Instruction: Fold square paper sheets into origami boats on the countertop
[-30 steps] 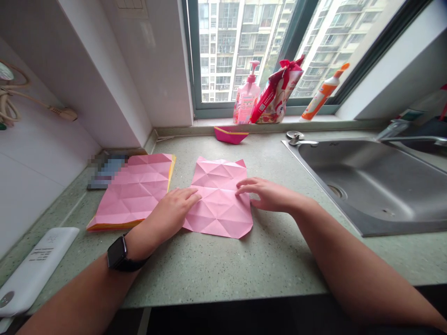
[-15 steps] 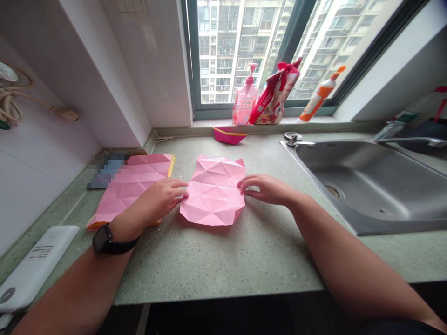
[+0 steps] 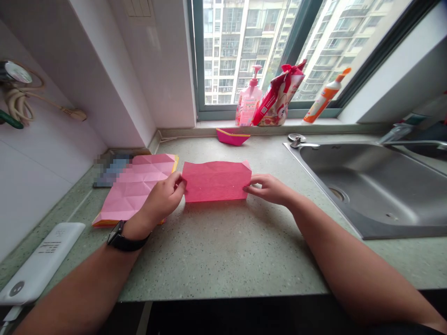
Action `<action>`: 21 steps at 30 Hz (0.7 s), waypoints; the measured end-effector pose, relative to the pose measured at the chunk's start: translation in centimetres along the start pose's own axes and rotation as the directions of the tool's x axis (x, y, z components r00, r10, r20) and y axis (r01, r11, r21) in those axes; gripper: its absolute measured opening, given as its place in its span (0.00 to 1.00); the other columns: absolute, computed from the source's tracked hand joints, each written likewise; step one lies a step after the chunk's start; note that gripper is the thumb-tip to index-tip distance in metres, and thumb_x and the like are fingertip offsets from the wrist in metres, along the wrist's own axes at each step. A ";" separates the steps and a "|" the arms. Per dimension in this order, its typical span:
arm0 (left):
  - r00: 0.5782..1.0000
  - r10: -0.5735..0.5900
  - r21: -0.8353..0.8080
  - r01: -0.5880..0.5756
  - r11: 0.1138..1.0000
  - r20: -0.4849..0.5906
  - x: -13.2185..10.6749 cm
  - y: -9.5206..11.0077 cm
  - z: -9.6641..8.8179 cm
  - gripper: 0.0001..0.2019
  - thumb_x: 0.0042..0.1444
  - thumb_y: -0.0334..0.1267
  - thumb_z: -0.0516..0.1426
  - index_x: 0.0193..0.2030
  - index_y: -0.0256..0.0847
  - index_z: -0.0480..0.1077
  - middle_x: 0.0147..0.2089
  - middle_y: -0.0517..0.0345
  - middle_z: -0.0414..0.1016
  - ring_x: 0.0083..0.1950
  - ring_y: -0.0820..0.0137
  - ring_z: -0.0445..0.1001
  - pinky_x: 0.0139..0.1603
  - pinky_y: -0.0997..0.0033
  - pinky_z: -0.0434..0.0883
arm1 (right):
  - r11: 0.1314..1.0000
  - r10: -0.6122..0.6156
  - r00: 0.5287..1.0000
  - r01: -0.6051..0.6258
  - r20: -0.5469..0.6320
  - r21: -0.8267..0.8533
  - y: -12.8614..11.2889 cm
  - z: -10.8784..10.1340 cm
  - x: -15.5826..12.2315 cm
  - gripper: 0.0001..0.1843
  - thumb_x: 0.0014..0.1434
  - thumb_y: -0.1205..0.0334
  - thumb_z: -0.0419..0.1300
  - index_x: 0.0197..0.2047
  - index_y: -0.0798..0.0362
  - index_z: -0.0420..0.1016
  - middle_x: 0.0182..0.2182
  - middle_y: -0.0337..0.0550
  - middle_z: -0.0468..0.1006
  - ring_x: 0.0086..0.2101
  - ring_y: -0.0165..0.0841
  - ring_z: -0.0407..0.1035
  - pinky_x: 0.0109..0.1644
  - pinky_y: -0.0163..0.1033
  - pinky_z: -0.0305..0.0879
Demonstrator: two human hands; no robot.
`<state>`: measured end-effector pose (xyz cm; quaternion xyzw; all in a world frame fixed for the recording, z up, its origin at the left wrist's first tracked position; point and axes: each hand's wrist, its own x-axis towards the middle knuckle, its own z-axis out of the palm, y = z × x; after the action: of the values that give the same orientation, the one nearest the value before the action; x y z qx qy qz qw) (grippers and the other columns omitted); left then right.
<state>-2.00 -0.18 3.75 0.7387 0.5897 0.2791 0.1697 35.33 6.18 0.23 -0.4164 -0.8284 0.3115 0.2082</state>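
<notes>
A sheet of origami paper [image 3: 216,182], folded across the middle, shows its deep pink side toward me, with the fold at the top looking wavy and a paler corner at the upper right. My left hand [image 3: 169,193] pinches its left edge between thumb and fingers. At the right edge, my right hand [image 3: 267,187] grips the paper the same way. Beside my left hand lies a stack of creased light pink paper [image 3: 134,188] with yellow sheets showing under it. Behind the folded sheet sits a small magenta paper boat [image 3: 233,137] with a yellow rim.
A steel sink [image 3: 394,195] is set into the counter [image 3: 223,260] at right. A white power bank [image 3: 44,260] with a cable lies at left. On the sill stand a pump bottle [image 3: 248,104], a red bag [image 3: 279,97] and an orange-and-white bottle [image 3: 324,98].
The sheet, earlier spread out with its light pink side up, is now folded over and shows deep pink. My left hand has turned and closed on its left edge.
</notes>
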 end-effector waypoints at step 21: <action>0.933 0.330 0.369 -0.359 0.857 0.143 -0.3 -0.9 5.3 0.20 0.79 0.41 0.54 0.72 0.42 0.71 0.79 0.41 0.69 0.81 0.48 0.66 0.83 0.38 0.63 | 0.843 -0.081 0.932 -0.125 -0.354 -0.522 -2.1 3.6 -0.5 0.38 0.71 0.51 0.65 0.80 0.46 0.66 0.61 0.56 0.83 0.60 0.56 0.77 0.63 0.63 0.77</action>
<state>0.50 0.18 -1.04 0.8608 0.4848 0.1544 -0.0112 32.29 3.59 -0.95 -0.5178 -0.8242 -0.0124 0.2290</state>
